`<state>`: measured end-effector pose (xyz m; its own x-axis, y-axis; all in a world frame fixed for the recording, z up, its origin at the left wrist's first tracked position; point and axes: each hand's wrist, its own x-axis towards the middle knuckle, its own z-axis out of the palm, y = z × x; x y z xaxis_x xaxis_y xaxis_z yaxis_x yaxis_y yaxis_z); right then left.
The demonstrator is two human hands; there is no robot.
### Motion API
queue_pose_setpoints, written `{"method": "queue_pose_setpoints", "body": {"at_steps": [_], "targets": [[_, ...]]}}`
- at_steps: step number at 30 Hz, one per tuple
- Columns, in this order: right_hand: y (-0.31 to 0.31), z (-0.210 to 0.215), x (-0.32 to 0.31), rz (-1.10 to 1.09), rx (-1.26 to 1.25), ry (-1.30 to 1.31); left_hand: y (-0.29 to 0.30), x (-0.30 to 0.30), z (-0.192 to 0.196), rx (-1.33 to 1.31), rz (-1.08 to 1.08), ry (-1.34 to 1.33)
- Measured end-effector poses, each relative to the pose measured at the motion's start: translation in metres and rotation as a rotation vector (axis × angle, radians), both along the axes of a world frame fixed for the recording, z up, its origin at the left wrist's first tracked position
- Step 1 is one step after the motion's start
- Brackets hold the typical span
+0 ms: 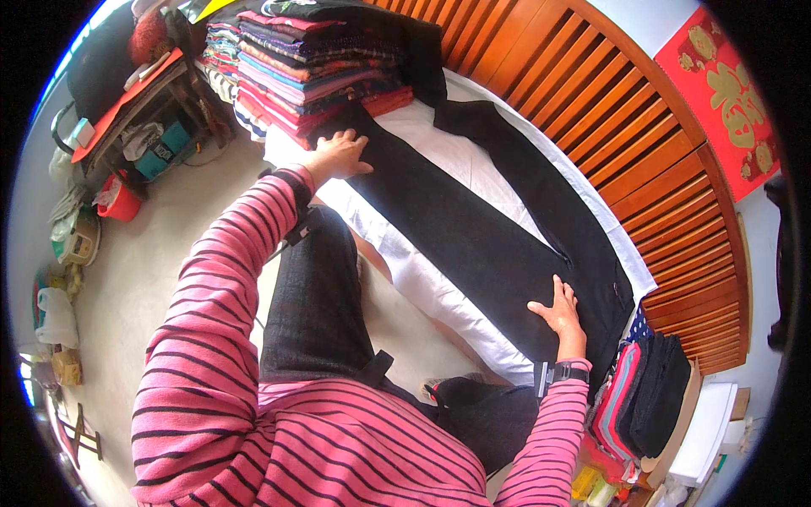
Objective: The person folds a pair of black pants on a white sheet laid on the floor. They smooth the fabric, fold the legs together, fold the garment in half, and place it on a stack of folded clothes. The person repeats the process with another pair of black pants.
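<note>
Black trousers [456,228] lie stretched out over a white cloth [397,262], their two legs spread apart toward the far end. Near the end of the closer leg, my left hand [340,156] rests on the black fabric with its fingers spread. Lower down, my right hand [559,311] lies on the same trousers toward the waist end, thumb and fingers apart. Neither hand grips anything that I can see. A tall stack of folded clothes [296,76] in many colours stands just beyond my left hand, and the far trouser leg reaches up beside it.
A slatted wooden backrest [625,127] runs along the far side. Folded dark and red clothes [642,397] are piled at the right. To the left are a low table with a red top [127,106], a red bin [120,198] and a white plastic bag [56,317].
</note>
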<state>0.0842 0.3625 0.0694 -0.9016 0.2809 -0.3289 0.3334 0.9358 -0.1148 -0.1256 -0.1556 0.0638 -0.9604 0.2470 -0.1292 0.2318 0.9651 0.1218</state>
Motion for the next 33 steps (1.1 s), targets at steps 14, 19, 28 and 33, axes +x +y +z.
{"method": "queue_pose_setpoints", "body": {"at_steps": [14,19,28,33], "targets": [[-0.116,0.022,-0.020,0.303,0.002,0.134,-0.045,-0.007,-0.014,0.011,-0.190,0.176],[-0.137,0.031,-0.050,0.485,-0.024,0.216,-0.034,-0.017,-0.004,0.045,-0.220,0.122],[-0.198,0.011,-0.104,0.407,-0.044,0.026,-0.036,-0.025,-0.003,-0.106,-0.215,0.081],[-0.200,0.012,-0.114,0.347,-0.037,-0.059,-0.033,-0.029,0.000,-0.110,-0.173,0.069]]}}
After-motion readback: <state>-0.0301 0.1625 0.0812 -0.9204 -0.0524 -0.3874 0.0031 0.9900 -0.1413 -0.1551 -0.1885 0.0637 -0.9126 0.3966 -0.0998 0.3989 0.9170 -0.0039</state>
